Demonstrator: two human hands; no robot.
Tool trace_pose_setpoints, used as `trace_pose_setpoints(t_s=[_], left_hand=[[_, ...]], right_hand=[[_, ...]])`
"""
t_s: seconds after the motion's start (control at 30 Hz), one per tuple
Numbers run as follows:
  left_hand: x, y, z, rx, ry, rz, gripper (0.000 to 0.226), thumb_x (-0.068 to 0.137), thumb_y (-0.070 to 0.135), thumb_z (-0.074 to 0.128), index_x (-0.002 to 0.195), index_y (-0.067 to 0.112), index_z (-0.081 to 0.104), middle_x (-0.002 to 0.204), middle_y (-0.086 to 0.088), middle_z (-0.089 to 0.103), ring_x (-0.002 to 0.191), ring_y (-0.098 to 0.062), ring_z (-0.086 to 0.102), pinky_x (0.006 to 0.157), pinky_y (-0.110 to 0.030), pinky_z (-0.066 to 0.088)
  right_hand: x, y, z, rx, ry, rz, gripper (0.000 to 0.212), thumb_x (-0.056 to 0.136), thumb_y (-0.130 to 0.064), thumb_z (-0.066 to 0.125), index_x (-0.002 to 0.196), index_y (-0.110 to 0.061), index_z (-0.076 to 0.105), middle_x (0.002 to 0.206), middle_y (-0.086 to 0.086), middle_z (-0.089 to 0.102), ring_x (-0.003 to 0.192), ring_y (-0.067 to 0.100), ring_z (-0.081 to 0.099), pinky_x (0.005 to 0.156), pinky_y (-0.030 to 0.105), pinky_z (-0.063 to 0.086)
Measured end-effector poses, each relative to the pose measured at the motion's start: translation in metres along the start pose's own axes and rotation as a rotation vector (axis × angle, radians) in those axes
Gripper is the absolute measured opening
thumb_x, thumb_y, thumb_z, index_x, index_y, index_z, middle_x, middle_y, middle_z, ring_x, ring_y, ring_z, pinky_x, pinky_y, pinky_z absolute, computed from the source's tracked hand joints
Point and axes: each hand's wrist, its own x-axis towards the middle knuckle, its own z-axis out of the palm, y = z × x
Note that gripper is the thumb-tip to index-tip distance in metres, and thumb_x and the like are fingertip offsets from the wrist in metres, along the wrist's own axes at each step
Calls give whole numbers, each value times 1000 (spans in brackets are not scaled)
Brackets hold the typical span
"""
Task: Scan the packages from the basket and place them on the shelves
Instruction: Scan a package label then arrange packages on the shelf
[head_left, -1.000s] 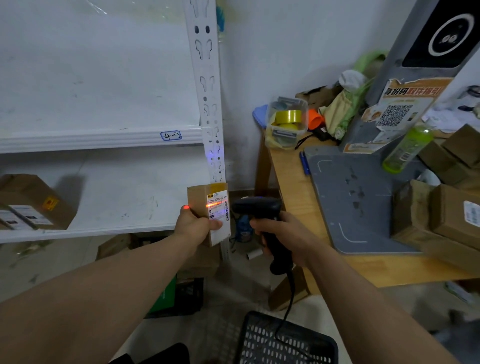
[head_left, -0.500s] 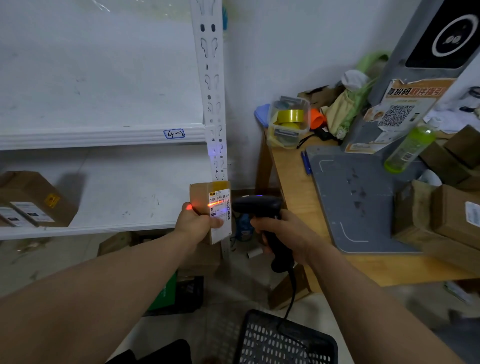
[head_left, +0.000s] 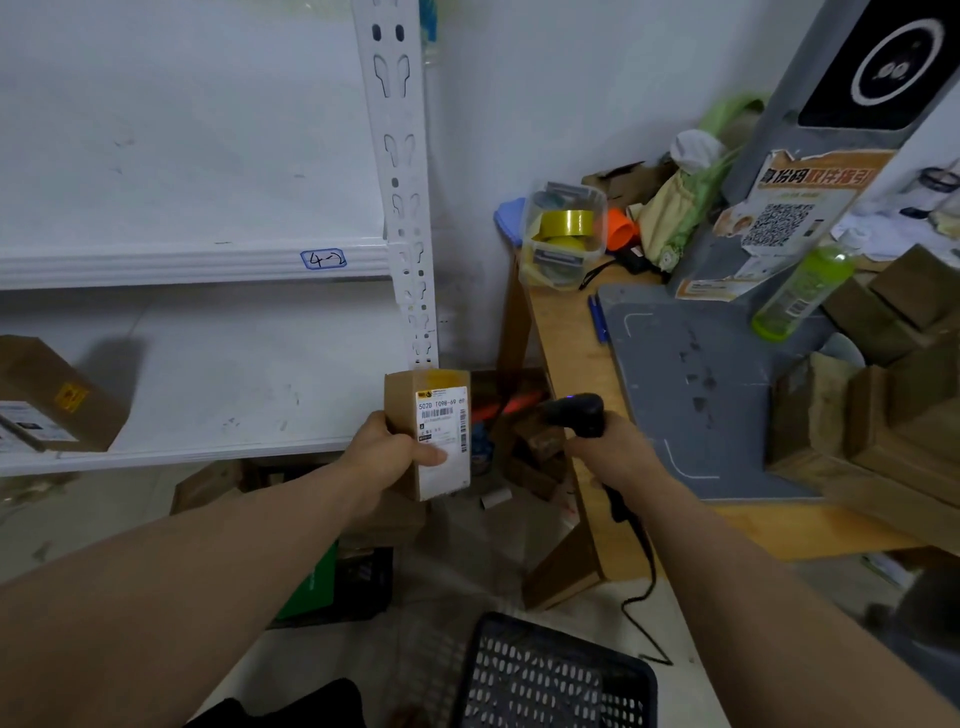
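Left hand: the left hand (head_left: 387, 452) grips a small cardboard package (head_left: 402, 410) from its left side, with the thumb laid across the white label (head_left: 441, 415).
Right hand: the right hand (head_left: 615, 452) is curled round the handle of a black barcode scanner (head_left: 576, 413). The scanner's head points left, apart from the package.
Package: it is held upright in the air in front of the white shelf post (head_left: 402, 182), level with the lower shelf (head_left: 208, 395). The label faces the camera.
Red light: a red streak (head_left: 511, 404) falls on the clutter just right of the package.
Cable: a black cable (head_left: 641, 571) hangs from the scanner handle toward the floor.
Basket: a black perforated basket (head_left: 550, 675) sits at the bottom edge between the forearms.
Shelves: the upper shelf's edge carries a tag (head_left: 322, 259) reading "4-2". A cardboard box (head_left: 52, 384) lies at the left of the lower shelf.
Surface: the wooden surface (head_left: 566, 353) at right carries a grey base plate (head_left: 691, 384), a green bottle (head_left: 802, 291), a clear tub (head_left: 566, 234) of yellow tape rolls, and brown cartons (head_left: 883, 415).
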Motion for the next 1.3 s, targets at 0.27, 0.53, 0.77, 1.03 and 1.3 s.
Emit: trace_pose_setpoints(t_s=[0.27,0.53,0.77,1.03,1.3], left_hand=[[5,7,10,1,-187,-9,66,75,-4,79,129,20,50,124,-3,67,118,-27,59,103,-48,48],[3,17,5,6,-238,21,49,79,-4,76,107,29,53,118,-1,69,113,-25,61,104,-48,48],[-2,24,-22,-33,-243,43,58,75,-6,78,120,21,54,119,-4,70,117,-28,62,107,-51,46],[-31,65,-117,-261,-224,168,71,73,-8,78,132,13,46,112,-10,74,105,-30,70,90,-48,57],[-145,155,-327,-327,-73,657,72,64,-6,79,123,17,45,105,-5,77,98,-27,73,79,-41,56]], right_hand=[[42,62,1,-288,74,165,22,99,-10,50,119,-10,59,100,9,59,95,28,59,79,38,49],[38,57,14,-248,134,315,56,98,-12,52,148,-2,29,136,23,52,125,40,52,99,47,48],[10,-20,11,-89,62,38,62,87,-22,68,144,-22,43,134,9,52,120,29,53,98,43,50],[-48,-176,45,252,-572,-112,56,80,-12,81,126,-33,55,116,-1,72,106,23,71,97,46,56],[-163,-387,104,340,-399,-632,49,88,-5,74,127,-27,56,109,6,75,99,24,74,92,46,59]])
